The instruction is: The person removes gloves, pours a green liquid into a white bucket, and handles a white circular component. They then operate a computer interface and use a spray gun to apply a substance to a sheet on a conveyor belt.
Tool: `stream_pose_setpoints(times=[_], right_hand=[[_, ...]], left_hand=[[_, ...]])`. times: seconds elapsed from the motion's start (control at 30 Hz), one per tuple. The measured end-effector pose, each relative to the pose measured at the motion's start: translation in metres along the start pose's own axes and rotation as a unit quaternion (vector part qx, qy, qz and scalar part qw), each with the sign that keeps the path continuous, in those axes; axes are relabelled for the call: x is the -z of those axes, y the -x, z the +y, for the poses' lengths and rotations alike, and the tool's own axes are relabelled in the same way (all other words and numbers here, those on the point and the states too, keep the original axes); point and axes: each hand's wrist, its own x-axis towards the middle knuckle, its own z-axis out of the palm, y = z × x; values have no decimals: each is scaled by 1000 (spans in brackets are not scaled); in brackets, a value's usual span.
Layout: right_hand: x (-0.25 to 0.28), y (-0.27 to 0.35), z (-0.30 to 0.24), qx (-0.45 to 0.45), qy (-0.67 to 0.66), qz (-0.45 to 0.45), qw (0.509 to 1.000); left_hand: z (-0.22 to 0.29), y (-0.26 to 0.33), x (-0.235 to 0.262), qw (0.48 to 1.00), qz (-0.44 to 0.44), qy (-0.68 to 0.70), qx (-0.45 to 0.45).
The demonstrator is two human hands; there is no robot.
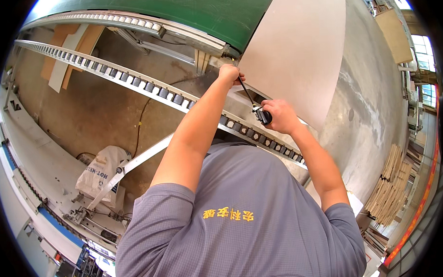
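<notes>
A black tape measure (pixel 263 116) is gripped at its case by my right hand (pixel 280 116), above the roller rail (pixel 235 126) in front of my body. Its dark blade (pixel 247 93) runs up and to the left, toward the corner of a green conveyor belt (pixel 193 15). Near the blade's far end, my left hand (pixel 230 75) is closed with its fingers curled round the blade. The blade's very tip is hard to make out beside the belt's metal end. A large pale sheet (pixel 296 53) lies just right of the blade.
A second rail with white rollers (pixel 124 19) runs along the belt. Lower left, a white printed sack (pixel 103 172) sits by a slanted metal bar (pixel 149 155). Brown boards (pixel 65 51) lie at the upper left. Flat cardboard pieces (pixel 391 186) are stacked on the right.
</notes>
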Motion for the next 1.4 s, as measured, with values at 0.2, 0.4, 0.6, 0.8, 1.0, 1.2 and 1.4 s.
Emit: stream_pose_setpoints(times=[0.2, 0.4, 0.6, 0.8, 1.0, 1.2, 1.4], right_hand=[[-27, -2, 19, -3, -34, -13, 999], [-44, -4, 26, -4, -19, -17, 1000], [-44, -11, 23, -2, -24, -26, 999], [-43, -11, 23, -14, -28, -38, 999], [-45, -9, 22, -19, -34, -33, 999], [-44, -5, 23, -4, -70, -7, 998], [-45, -4, 25, -1, -79, -13, 997]], left_hand=[[-13, -19, 4, 999, 17, -50, 13], [-16, -20, 6, 999, 26, -15, 11], [-17, -20, 10, 999, 26, -32, 16], [-19, -23, 10, 999, 22, -41, 18], [-20, -24, 12, 999, 17, -40, 15], [-17, -19, 12, 999, 10, -44, 19], [-17, -19, 12, 998, 12, -57, 16]])
